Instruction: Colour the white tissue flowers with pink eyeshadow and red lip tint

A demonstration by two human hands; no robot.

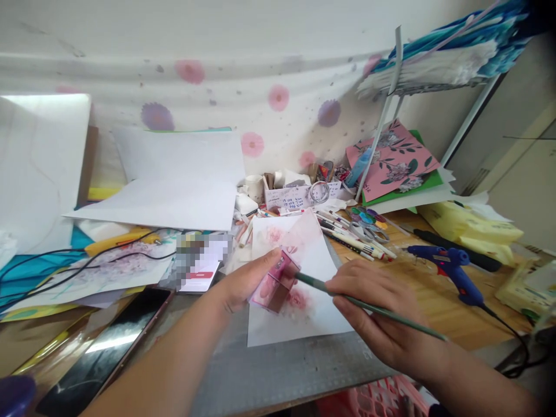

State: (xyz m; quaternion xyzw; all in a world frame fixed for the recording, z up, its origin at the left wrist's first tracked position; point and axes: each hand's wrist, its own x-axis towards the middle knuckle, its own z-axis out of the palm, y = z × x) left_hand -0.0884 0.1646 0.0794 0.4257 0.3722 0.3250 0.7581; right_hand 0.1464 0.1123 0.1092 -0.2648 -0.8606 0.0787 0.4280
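The left hand (pixel 247 281) has its fingers wrapped around a small open pink case (pixel 266 289), held up over white paper (pixel 319 321) with pink flowers on it. The right hand (pixel 384 310) pinches a green brush (pixel 313 282), its tip at the case. It looks like the step is dabbing the brush there; I cannot tell if it touches. The next move seems to need a steady case and a soft touch.

White rectangular paper sheet (pixel 319 313) on flat grey mat (pixel 278 370); blue pistol-shaped plastic glue gun (pixel 458 273) right; black rectangular phone (pixel 110 347) left.
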